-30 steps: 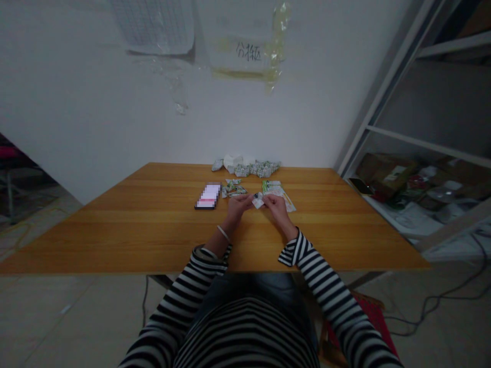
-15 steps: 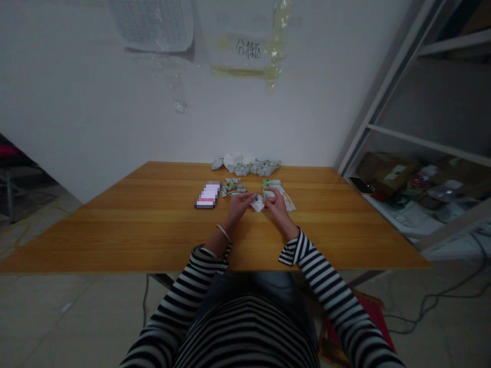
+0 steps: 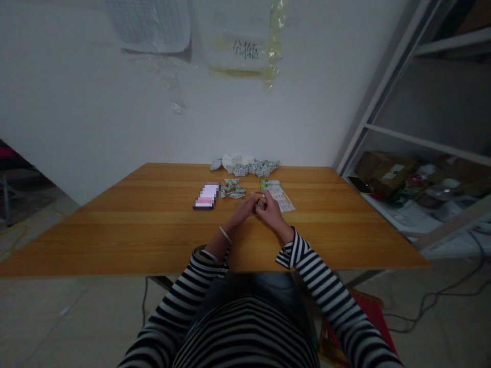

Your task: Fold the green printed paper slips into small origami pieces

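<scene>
My left hand (image 3: 245, 207) and my right hand (image 3: 270, 208) meet over the middle of the table, fingertips close together. Both have bent, closed fingers. Between them shows a bit of a small, light and brownish thing (image 3: 262, 203), mostly covered by the fingers, too little to name. Just beyond my right hand lies a flat printed packet (image 3: 282, 198), green at its top end. Crumpled patterned wrappers (image 3: 233, 189) rest beyond my left hand. A phone with a lit, blurred screen (image 3: 207, 196) lies to their left.
Several crumpled printed wrappers (image 3: 255, 167) and a white crumpled piece (image 3: 231, 162) lie along the wall at the wooden table's (image 3: 134, 230) back edge. On the right stands a shelf with cardboard boxes (image 3: 387, 171) and a dark phone-like object (image 3: 359, 184).
The small white packet stretched between both hands half a second ago is now mostly hidden in the fingers. My hands have drawn closer together. The view has shifted slightly.
</scene>
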`<state>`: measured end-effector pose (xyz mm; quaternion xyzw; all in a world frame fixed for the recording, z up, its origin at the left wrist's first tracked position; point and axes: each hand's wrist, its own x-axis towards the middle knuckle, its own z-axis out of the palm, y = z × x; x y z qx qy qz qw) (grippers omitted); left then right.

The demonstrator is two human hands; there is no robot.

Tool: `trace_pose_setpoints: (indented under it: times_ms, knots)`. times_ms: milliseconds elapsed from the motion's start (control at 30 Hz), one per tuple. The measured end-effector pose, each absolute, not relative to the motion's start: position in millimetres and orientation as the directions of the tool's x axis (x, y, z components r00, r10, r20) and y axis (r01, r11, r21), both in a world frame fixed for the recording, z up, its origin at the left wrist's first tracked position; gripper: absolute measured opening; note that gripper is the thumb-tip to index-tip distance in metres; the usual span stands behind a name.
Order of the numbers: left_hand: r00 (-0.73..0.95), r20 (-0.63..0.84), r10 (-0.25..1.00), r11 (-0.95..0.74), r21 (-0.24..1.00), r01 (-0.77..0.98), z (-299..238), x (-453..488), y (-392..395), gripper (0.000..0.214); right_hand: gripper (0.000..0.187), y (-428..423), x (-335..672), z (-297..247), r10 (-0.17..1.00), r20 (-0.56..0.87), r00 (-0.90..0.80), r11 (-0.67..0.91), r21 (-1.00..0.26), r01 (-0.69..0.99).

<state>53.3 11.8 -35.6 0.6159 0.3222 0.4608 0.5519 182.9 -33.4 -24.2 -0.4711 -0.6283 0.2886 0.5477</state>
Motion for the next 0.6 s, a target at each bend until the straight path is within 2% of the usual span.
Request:
trace_pose_setpoints:
  times_ms: [100, 167, 300, 400, 500, 600]
  knots:
    - [0.398, 0.148, 0.905, -0.079, 0.979, -0.186, -34.9, 51.2, 11.4, 0.045, 0.065, -34.4, 180.4, -23.9, 0.870, 0.486, -0.081, 0.489, -0.831, 0.266]
    - [0.384, 0.120, 0.916, -0.026, 0.970, -0.242, -32.4, 45.6, 13.7, 0.037, 0.066, -33.6, 180.9, -22.6, 0.821, 0.554, -0.139, 0.571, -0.794, 0.207]
    - [0.351, 0.068, 0.934, 0.056, 0.942, -0.331, -24.0, 35.6, 18.4, 0.035, 0.053, -30.6, 186.3, -20.3, 0.783, 0.619, -0.062, 0.615, -0.757, 0.220]
    - [0.372, 0.046, 0.927, 0.096, 0.930, -0.355, -18.9, 36.4, 16.3, 0.035, 0.037, -29.8, 188.1, -23.2, 0.805, 0.593, -0.029, 0.578, -0.772, 0.264]
    - [0.412, 0.034, 0.911, 0.120, 0.932, -0.342, -17.5, 41.5, 11.0, 0.035, 0.022, -29.0, 186.9, -29.6, 0.835, 0.550, -0.001, 0.534, -0.811, 0.241]
    - [0.416, 0.036, 0.908, 0.107, 0.943, -0.315, -18.7, 45.1, 7.4, 0.037, 0.012, -24.5, 187.5, -34.7, 0.853, 0.511, 0.104, 0.488, -0.853, 0.185]
